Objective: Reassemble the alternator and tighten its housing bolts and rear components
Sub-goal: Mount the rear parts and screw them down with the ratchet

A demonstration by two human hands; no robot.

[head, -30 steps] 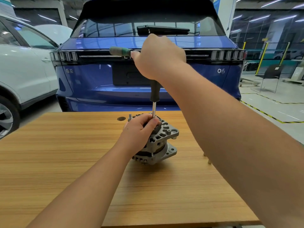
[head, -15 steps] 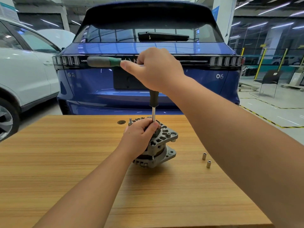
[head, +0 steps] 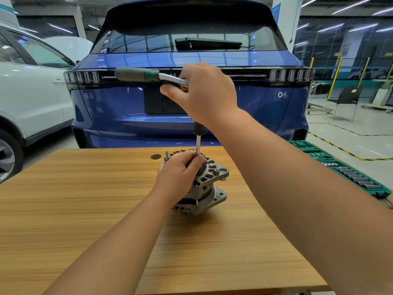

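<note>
1. 2 hands are engaged: the alternator [head: 204, 186], standing on the bench [head: 85, 209], is gripped by the left hand [head: 178, 177].
2. The ratchet [head: 148, 75] is clasped by the right hand [head: 206, 92], its extension [head: 198, 145] set upright into the alternator.

A wooden table [head: 63, 209] stands in front of a blue car [head: 191, 107], a white car [head: 32, 92] is beside it, and a green tool case [head: 348, 175] sits to the right

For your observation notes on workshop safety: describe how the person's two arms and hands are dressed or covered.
Both forearms are bare up to the frame edge, with no sleeves in view. The left hand and right hand wear no gloves. No watch, ring, bracelet or marking shows on either wrist or on the fingers that can be seen.
</note>
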